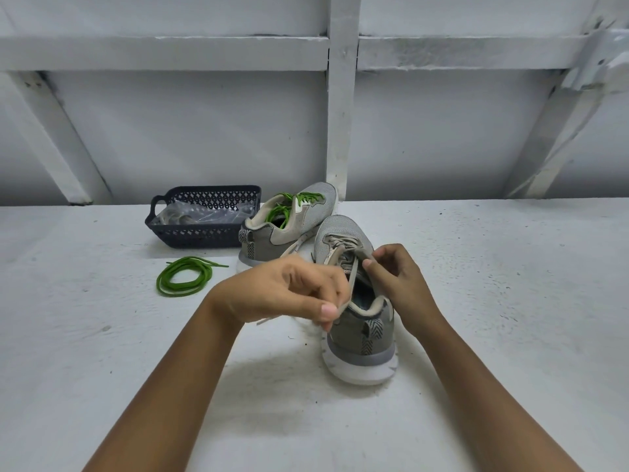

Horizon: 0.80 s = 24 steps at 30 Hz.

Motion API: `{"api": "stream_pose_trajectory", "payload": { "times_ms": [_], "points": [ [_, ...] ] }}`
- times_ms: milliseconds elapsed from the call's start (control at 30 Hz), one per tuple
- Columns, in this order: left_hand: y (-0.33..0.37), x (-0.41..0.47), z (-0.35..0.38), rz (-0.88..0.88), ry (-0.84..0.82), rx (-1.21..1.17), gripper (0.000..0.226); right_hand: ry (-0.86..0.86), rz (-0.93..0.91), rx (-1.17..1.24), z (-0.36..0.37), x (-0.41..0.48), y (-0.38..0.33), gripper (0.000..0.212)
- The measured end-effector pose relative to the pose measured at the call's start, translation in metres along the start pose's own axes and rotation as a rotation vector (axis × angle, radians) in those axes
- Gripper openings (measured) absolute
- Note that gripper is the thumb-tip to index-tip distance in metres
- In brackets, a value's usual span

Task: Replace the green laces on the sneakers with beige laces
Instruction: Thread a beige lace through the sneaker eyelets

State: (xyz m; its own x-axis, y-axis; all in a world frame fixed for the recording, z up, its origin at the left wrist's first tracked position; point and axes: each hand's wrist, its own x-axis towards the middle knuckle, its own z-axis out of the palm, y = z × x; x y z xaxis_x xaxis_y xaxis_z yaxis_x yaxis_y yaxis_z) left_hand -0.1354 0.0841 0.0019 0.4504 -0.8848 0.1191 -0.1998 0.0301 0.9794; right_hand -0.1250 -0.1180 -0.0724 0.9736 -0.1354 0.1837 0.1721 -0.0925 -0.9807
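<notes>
On the bench [493, 301], toe toward its far edge, the near sneaker [360, 338] has its beige lace [352, 279] pinched by the fingers of the left hand [289, 291], running heelward from the top eyelet flap that the right hand [396, 277] pinches.

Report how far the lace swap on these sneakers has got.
Done: one coiled green lace lies loose on the white table, and the near grey mesh sneaker already carries a beige lace across its lower eyelets. In hand: the left hand pinches that lace's free end while the right hand pinches the sneaker's upper by the top eyelets. Left: the far grey mesh sneaker holds a threaded green lace.
</notes>
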Motion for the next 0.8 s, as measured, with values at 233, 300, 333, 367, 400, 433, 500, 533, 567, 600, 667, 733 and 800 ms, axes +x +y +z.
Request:
{"api": "stream_pose_trajectory", "payload": {
  "times_ms": [233, 300, 333, 367, 400, 433, 500, 533, 567, 600, 667, 733, 800],
  "points": [
    [0.006, 0.003, -0.002, -0.171, 0.069, 0.225, 0.022, -0.003, 0.005, 0.021, 0.001, -0.003, -0.004, 0.014],
    [0.001, 0.011, -0.005, -0.248, 0.342, 0.509, 0.024, -0.003, 0.012, 0.037, 0.001, -0.003, -0.004, 0.014],
    [-0.002, 0.016, -0.005, -0.302, 0.482, 0.637, 0.023, -0.005, 0.018, 0.042, 0.001, -0.004, -0.005, 0.014],
    [-0.005, 0.019, -0.004, -0.371, 0.572, 0.754, 0.024, -0.007, 0.024, 0.046, 0.002, -0.004, -0.005, 0.014],
    [-0.008, 0.022, -0.002, -0.439, 0.602, 0.835, 0.029, -0.009, 0.028, 0.047, 0.001, -0.004, -0.005, 0.013],
    [-0.011, 0.024, 0.0, -0.495, 0.586, 0.859, 0.035, -0.01, 0.028, 0.045, 0.001, -0.004, -0.005, 0.013],
    [-0.017, 0.027, 0.002, -0.535, 0.536, 0.789, 0.039, -0.011, 0.028, 0.045, 0.001, -0.004, -0.005, 0.013],
    [-0.018, 0.027, 0.003, -0.534, 0.524, 0.76, 0.037, -0.015, 0.029, 0.047, 0.001, -0.005, -0.005, 0.013],
    [-0.019, 0.027, 0.003, -0.522, 0.513, 0.764, 0.033, -0.017, 0.028, 0.044, 0.001, -0.004, -0.005, 0.012],
    [-0.017, 0.028, 0.004, -0.507, 0.499, 0.783, 0.028, -0.017, 0.027, 0.038, 0.0, -0.004, -0.004, 0.012],
    [-0.013, 0.027, 0.003, -0.459, 0.479, 0.759, 0.018, -0.02, 0.025, 0.034, 0.0, -0.004, -0.005, 0.011],
    [-0.003, 0.028, -0.001, -0.402, 0.493, 0.595, 0.011, -0.03, 0.029, 0.03, -0.001, -0.003, -0.005, 0.01],
    [0.009, 0.029, -0.009, -0.321, 0.557, 0.377, 0.011, -0.049, 0.037, 0.001, -0.003, -0.002, -0.006, 0.009]
  ]
}}
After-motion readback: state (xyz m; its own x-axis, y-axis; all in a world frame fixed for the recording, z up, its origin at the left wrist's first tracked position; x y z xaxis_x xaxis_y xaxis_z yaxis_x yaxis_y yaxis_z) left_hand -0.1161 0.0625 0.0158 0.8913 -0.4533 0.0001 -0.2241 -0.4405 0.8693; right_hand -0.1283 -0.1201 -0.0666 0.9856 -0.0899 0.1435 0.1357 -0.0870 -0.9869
